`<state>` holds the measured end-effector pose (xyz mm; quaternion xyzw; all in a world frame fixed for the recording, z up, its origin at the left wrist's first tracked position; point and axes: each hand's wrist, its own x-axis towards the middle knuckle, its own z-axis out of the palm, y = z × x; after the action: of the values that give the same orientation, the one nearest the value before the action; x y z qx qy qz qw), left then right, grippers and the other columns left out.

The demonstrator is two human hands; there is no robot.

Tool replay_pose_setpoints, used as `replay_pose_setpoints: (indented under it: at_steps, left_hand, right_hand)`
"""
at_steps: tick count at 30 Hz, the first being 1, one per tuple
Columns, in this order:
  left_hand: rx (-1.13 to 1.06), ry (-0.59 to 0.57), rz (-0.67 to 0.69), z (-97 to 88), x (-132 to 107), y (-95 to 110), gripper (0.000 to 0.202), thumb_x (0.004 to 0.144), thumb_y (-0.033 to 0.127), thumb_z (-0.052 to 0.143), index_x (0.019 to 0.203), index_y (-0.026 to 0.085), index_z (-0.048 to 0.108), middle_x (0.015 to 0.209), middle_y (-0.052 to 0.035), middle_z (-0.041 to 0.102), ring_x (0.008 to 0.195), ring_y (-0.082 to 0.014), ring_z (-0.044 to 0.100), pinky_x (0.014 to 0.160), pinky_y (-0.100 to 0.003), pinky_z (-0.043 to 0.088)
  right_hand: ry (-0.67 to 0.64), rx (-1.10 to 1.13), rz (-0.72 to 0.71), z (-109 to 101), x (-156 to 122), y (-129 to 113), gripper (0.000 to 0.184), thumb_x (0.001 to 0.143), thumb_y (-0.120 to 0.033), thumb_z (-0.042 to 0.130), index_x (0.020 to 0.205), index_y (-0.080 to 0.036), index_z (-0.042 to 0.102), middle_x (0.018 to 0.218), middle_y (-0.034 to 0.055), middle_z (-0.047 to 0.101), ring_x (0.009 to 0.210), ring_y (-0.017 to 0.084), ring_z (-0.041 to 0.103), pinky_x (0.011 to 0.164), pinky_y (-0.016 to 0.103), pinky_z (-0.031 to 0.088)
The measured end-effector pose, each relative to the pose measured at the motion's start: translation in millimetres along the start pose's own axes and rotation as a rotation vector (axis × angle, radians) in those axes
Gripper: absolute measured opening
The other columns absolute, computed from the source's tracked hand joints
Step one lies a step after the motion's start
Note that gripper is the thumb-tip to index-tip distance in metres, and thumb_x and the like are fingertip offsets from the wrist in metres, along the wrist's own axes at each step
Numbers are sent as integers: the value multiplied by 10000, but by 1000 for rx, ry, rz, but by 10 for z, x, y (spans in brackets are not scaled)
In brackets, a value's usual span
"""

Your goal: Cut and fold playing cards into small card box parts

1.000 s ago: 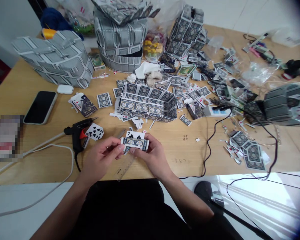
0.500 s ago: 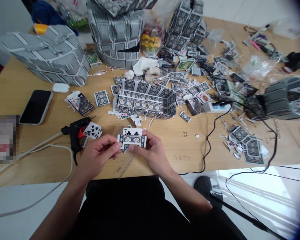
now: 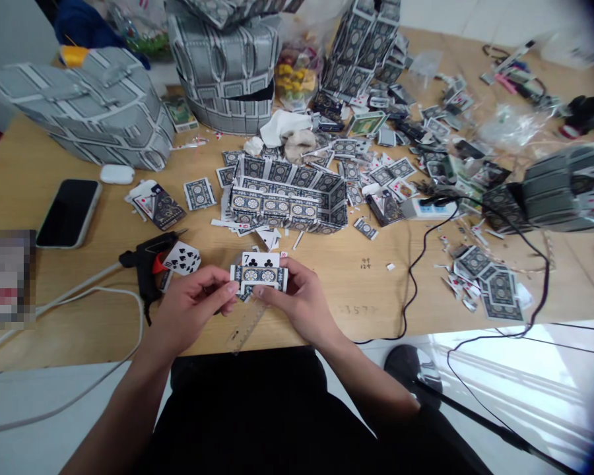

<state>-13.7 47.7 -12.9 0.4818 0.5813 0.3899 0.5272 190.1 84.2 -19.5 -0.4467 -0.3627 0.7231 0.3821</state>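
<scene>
The person's left hand [image 3: 195,303] is pinching the left end of a small blue-and-white patterned bundle of folded paper playing cards [image 3: 259,275], while the right hand [image 3: 301,300] is gripping its right end, the thumb pressing on the front. A white seven of clubs card [image 3: 261,259] is showing above the bundle's upper edge. All of this is sitting above the near part of the pale wooden table [image 3: 371,284], just beyond a clear plastic ruler [image 3: 250,328].

Judging by the grip, the hands are probably fitting or squaring folded cards together; the next move seems to be calling for steady thumb pressure and level edges, as thin card could be slipping or creasing.

Beyond the hands, an open rectangular box of blue-and-white patterned cards [image 3: 272,206] is standing on the table, its near wall hiding part of the floor, so its full contents are not showing. Farther back, a clear plastic bag [image 3: 304,51] is holding yellow and reddish items. At left, a dark printed card carton [image 3: 164,210] is lying near a black glue gun with an orange trigger [image 3: 146,264]
</scene>
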Motion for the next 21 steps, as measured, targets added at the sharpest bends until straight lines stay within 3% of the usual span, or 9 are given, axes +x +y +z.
replay_pose_setpoints:
  at_steps: [21]
  left_hand:
    - [-5,-15,4,13,0,6,213,928,338,762,772,207,702,641,22,668,582,-127,612,596,-226,523]
  right_hand:
    - [-13,-15,-42,-34,6,52,357,693,-291,976,966,-229,754,874,-3,761,765,175,653,725,319,528]
